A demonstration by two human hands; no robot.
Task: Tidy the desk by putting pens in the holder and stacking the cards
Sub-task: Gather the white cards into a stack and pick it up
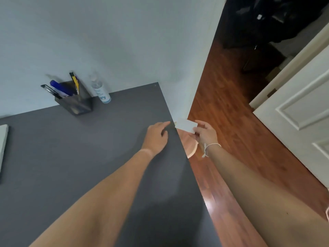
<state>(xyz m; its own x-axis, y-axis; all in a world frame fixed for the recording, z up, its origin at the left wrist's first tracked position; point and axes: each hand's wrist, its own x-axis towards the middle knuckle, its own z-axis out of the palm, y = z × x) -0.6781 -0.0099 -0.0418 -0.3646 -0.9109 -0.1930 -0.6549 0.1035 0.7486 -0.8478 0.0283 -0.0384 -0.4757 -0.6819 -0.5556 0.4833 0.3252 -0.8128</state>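
Plain white card [186, 125], slightly blurred

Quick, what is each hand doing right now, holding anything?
Left hand: open, palm down at the desk edge, holding nothing.
Right hand: closed on a white card, pinched beyond the desk edge.

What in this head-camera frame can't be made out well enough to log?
- White card in the right hand: blurred, so one card or several is unclear, and no print is readable.
- Left hand at the desk edge: its fingertips hide whatever lies under them.
- Pens in the holder: overlapping and small, so the count is unclear.
- Bottle label: too small to read.
- Pale object: cut off by the left frame edge.
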